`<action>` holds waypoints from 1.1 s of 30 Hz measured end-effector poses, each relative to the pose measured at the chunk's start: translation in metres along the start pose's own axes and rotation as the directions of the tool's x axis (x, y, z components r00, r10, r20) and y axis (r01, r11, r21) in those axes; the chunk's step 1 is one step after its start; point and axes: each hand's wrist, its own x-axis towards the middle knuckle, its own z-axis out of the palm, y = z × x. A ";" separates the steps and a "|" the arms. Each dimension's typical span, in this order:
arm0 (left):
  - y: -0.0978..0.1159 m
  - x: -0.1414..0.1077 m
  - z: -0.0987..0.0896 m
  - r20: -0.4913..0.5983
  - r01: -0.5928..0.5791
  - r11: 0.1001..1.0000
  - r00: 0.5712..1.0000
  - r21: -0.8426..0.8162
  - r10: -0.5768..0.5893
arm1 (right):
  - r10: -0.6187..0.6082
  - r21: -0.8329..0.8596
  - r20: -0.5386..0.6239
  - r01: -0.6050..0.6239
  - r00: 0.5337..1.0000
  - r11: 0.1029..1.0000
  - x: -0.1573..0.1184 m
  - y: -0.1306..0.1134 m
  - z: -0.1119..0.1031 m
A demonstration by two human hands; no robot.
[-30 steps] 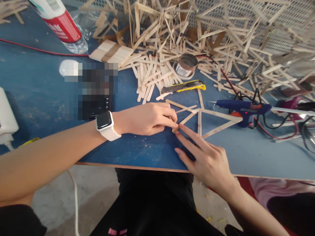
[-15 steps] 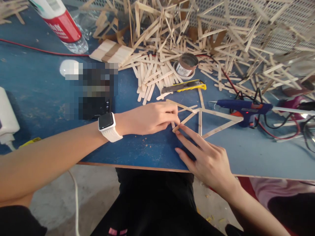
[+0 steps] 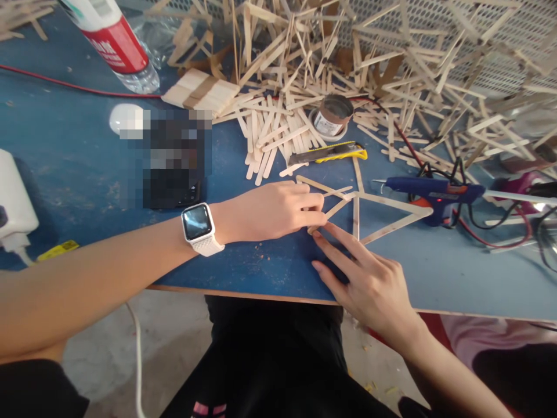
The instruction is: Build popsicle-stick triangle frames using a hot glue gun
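A flat frame of wooden craft sticks (image 3: 387,202), joined into triangles, lies on the blue table. My left hand (image 3: 278,210), with a white watch (image 3: 198,222) on its wrist, curls its fingers over the left end of the frame. Its fingertips close on the sticks there; the exact hold is partly hidden. From the near side my right hand (image 3: 372,278) reaches in, fingers stretched and apart, index and middle fingertips touching the same corner. The frame's right tip lies by a blue hot glue gun (image 3: 435,190).
A yellow utility knife (image 3: 335,152) lies beyond the frame, near an open round tin (image 3: 333,116). Loose craft sticks (image 3: 278,136) heap up at the back. Leftward are a bundle of sticks (image 3: 180,90), a bottle (image 3: 122,49) and a dark phone (image 3: 169,188). Cables trail at right.
My left fingers have shifted slightly right and now cover more of the frame's corner. The left wrist has turned a little, and the watch face is lit. My right hand stays almost still.
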 end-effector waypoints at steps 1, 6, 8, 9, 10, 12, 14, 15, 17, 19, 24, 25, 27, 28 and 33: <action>0.000 0.000 0.000 -0.004 -0.001 1.000 1.000 -0.003 0.001 | 0.001 -0.001 0.000 -0.001 1.000 1.000 0.000 0.000 0.000; 0.001 -0.001 -0.002 0.010 0.018 0.998 1.000 -0.058 -0.018 | 0.003 0.012 0.012 -0.003 1.000 1.000 0.002 -0.001 -0.001; 0.000 -0.001 -0.003 0.016 0.022 0.996 1.000 -0.081 -0.021 | 0.002 0.016 0.019 -0.002 1.000 1.000 0.001 -0.001 -0.002; 0.000 -0.001 -0.003 0.018 0.023 0.996 1.000 -0.091 -0.022 | 0.003 0.017 0.023 -0.003 1.000 1.000 0.001 0.000 -0.002; -0.001 -0.001 -0.004 0.019 0.026 0.995 1.000 -0.100 -0.024 | 0.005 0.017 0.026 -0.006 1.000 1.000 0.001 0.000 -0.002; -0.002 -0.002 -0.004 0.015 0.022 0.994 1.000 -0.107 -0.020 | 0.010 0.017 0.032 -0.010 0.999 1.000 0.001 0.000 -0.002; -0.003 -0.004 -0.006 0.013 -0.006 0.995 1.000 -0.096 0.007 | 0.008 0.018 0.030 -0.009 1.000 1.000 0.001 0.000 -0.002; -0.003 -0.005 -0.006 0.014 -0.023 0.996 1.000 -0.087 0.024 | 0.005 0.021 0.026 -0.005 1.000 1.000 0.002 0.000 -0.002; -0.005 -0.007 -0.008 0.018 -0.050 0.996 0.999 -0.070 0.051 | -0.002 0.026 0.018 0.001 1.000 1.000 0.002 0.000 -0.002; -0.006 -0.008 -0.009 0.013 -0.061 0.996 0.998 -0.071 0.062 | -0.003 0.026 0.013 0.002 1.000 1.000 0.002 0.000 -0.002; -0.008 -0.007 -0.010 0.048 -0.049 0.990 0.997 -0.133 0.056 | 0.003 0.037 0.017 -0.004 1.000 0.999 0.001 0.000 -0.003; -0.008 -0.007 -0.010 0.062 -0.036 0.989 0.997 -0.144 0.045 | 0.005 0.043 0.019 -0.006 1.000 0.999 0.001 0.000 -0.003; -0.008 -0.006 -0.010 0.078 -0.016 0.986 0.997 -0.166 0.029 | 0.012 0.050 0.019 -0.013 1.000 0.999 0.000 -0.001 -0.004; -0.008 -0.006 -0.011 0.080 -0.009 0.984 0.996 -0.176 0.023 | 0.017 0.052 0.017 -0.017 1.000 0.999 0.000 -0.001 -0.004; -0.007 -0.006 -0.012 0.083 0.001 0.983 0.996 -0.183 0.015 | 0.013 0.038 0.022 -0.014 1.000 0.999 0.002 0.000 -0.005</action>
